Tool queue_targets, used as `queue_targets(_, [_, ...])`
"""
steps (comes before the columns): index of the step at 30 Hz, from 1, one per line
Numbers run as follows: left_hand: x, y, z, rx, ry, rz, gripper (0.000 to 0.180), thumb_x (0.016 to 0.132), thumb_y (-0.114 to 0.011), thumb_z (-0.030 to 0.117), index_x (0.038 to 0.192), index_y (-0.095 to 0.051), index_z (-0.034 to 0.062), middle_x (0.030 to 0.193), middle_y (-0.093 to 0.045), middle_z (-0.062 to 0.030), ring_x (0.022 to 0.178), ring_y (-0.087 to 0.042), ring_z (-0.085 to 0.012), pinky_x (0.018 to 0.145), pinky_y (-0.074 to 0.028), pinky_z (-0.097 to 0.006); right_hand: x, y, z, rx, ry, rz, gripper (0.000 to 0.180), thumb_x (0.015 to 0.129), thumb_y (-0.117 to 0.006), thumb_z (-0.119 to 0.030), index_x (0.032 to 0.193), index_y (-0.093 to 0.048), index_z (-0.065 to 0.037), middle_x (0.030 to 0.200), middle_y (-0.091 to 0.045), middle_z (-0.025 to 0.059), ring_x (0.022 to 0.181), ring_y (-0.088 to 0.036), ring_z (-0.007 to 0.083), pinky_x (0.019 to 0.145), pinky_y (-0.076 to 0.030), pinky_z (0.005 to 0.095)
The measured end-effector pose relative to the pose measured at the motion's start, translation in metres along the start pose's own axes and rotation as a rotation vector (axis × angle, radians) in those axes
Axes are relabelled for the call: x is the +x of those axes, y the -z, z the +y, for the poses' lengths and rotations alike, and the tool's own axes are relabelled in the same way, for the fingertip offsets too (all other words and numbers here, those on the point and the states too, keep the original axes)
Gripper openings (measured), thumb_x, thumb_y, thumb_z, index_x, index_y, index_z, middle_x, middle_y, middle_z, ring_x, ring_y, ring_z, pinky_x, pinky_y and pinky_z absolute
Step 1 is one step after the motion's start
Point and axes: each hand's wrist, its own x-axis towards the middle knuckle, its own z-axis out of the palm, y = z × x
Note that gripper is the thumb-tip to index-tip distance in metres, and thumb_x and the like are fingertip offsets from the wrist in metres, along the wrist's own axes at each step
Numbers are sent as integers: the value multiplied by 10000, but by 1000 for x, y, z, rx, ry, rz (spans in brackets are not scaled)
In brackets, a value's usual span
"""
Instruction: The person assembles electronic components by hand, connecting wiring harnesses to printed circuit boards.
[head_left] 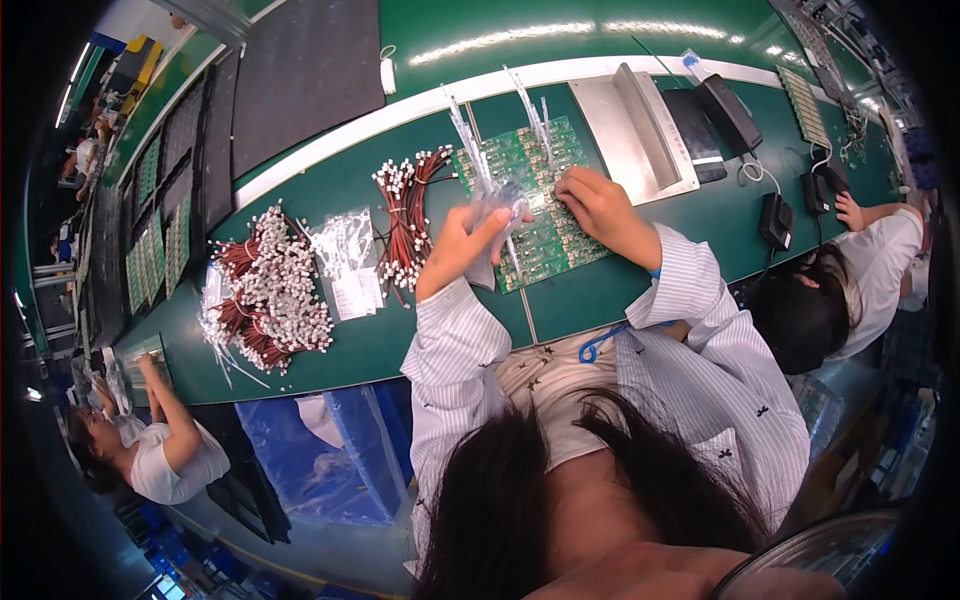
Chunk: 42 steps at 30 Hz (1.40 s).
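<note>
A green circuit board panel (560,258) with rows of small parts lies on the bench in front of me. Over its left side, my left hand (462,245) is closed round a crumpled clear plastic bag (497,208), from which thin whitish strips (462,125) stick up. More such strips (530,105) rise above the panel's far part. My right hand (605,212) rests on the panel's right half, thumb and fingers pinched together at its surface; whatever is between the fingertips is hidden. A bundle of red and black wires with white connectors (403,215) lies left of my left hand.
Farther left are a clear bag with a label (348,262) and a big heap of wire bundles (268,300). A metal tray (640,135) and black adapters (728,115) sit to the right. Co-workers sit at left (165,450) and right (870,270).
</note>
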Motion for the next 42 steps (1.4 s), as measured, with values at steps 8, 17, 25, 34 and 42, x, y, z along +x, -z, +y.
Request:
queue_targets(8, [1,1,-2,-24,-5,7,390,847,-483,372,926,-622,15,479,-451,17,457,-416,-46,451,-329,-189,-2,0,0,-1,21,22,107,718,-580,-20,809,-523,-13,809,-527,100,716,-543,283,584,-449,338])
queue_targets(17, [0,3,-2,-29,-24,6,384,855,-474,359,940,-622,15,488,-447,24,459,-412,-42,459,-320,-186,-3,-1,0,24,16,44,98,716,-579,-23,790,-516,-9,801,-526,98,704,-538,286,584,-445,350])
queue_targets(25, [-1,0,-2,5,-32,-18,383,853,-471,361,944,-620,20,480,-427,33,457,-395,-41,455,-312,-184,2,6,4,256,-194,-93,110,717,-605,-11,812,-549,-13,720,-528,66,612,-525,173,553,-420,255])
queue_targets(34, [0,0,-3,43,-12,-111,388,847,-474,366,933,-624,19,471,-415,28,450,-390,-47,449,-321,-193,37,45,-35,320,-178,227,185,723,-616,-21,903,-577,-11,789,-554,63,695,-522,116,638,-406,223])
queue_targets(42, [0,-3,-2,39,-25,-129,388,852,-466,359,928,-624,12,468,-414,27,448,-395,-53,449,-331,-192,47,55,-50,313,10,-113,113,706,-627,-32,806,-584,-1,755,-568,63,711,-537,147,681,-408,267])
